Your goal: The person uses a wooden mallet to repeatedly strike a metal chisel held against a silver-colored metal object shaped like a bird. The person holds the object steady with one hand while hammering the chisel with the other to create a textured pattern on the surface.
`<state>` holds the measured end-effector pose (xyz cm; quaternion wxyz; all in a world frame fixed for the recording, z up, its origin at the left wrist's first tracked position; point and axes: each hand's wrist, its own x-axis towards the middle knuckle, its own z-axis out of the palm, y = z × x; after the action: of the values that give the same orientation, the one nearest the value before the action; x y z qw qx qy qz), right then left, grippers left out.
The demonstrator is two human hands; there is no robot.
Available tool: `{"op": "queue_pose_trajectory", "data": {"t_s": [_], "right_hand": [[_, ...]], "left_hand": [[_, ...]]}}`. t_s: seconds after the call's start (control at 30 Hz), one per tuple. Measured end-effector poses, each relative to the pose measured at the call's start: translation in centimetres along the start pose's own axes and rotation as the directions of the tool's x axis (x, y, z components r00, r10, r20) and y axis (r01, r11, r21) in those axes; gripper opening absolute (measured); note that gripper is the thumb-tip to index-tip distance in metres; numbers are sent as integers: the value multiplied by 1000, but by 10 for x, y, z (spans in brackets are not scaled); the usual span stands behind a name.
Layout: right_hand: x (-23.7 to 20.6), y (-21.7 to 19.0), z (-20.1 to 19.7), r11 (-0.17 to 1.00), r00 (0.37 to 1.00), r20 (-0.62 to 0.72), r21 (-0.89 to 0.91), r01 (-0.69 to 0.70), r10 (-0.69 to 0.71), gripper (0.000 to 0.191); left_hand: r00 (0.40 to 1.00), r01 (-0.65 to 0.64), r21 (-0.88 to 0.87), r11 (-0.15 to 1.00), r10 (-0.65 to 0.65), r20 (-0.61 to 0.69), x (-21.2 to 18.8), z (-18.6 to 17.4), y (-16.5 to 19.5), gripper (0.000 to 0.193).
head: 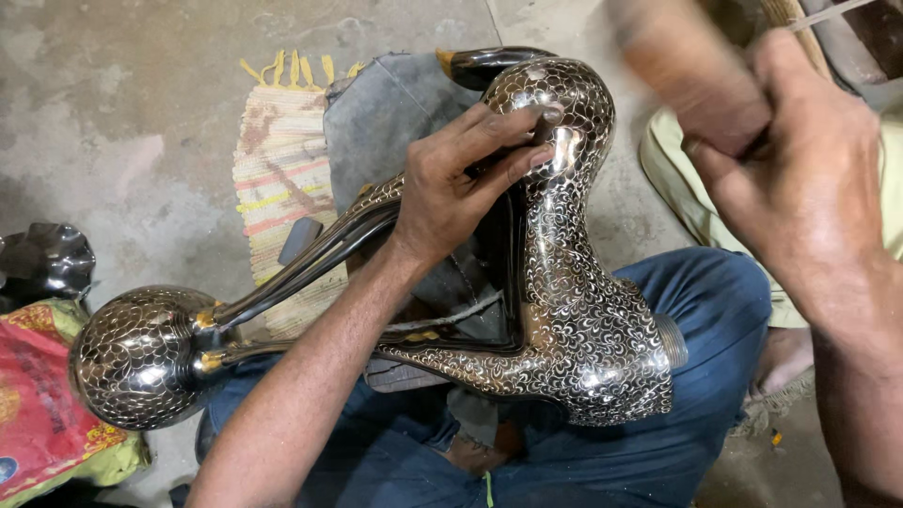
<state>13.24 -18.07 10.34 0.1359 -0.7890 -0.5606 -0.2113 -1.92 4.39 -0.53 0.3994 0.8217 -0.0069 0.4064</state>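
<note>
At the far left edge a dark crumpled sheet (45, 259) lay on the concrete floor (132, 113), and below it a red printed bag (42, 404) sat in the lower left corner. Just right of the bag was the round bulb end of an engraved metal vessel (564, 310), dark and shiny with fine scale patterns, its thin curved stems running up toward the middle of the frame. Behind the stems, at upper centre-left, a striped mat (282, 169) with yellow fringe lay flat on the floor, a grey pad (386, 122) partly over it.

The left hand (451, 188) came up from the lower middle, its fingers (513, 127) curled around the vessel's neck at centre, fingertips pressed on the patterned top. The vessel's broad body rested across the person's lap, on blue jeans (715, 301), with a threaded opening facing right.

In the upper right the right hand (800, 179) was closed tight around a blurred wooden handle (696, 85), held above and apart from the vessel. What was at the handle's end I could not tell. A pale cloth (673, 179) lay beneath that hand.
</note>
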Motion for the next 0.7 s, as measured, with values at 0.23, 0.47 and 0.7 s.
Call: {"op": "queue_pose_trajectory", "data": {"t_s": [0.23,0.47,0.7], "right_hand": [[-13,4,11,999,999,-3,6,-54,54,37],[-11,21,57,964,974,15,137,-226,226,35],[-16,30,83,964,968,43,88,-249,246,38]], "left_hand": [[1000,24,31,999,-24,11,2,-5,9,35],[998,17,-85,996,-22,-57,27,9,25,27],[998,-50,126,991,47,29,45,27,22,35]]}}
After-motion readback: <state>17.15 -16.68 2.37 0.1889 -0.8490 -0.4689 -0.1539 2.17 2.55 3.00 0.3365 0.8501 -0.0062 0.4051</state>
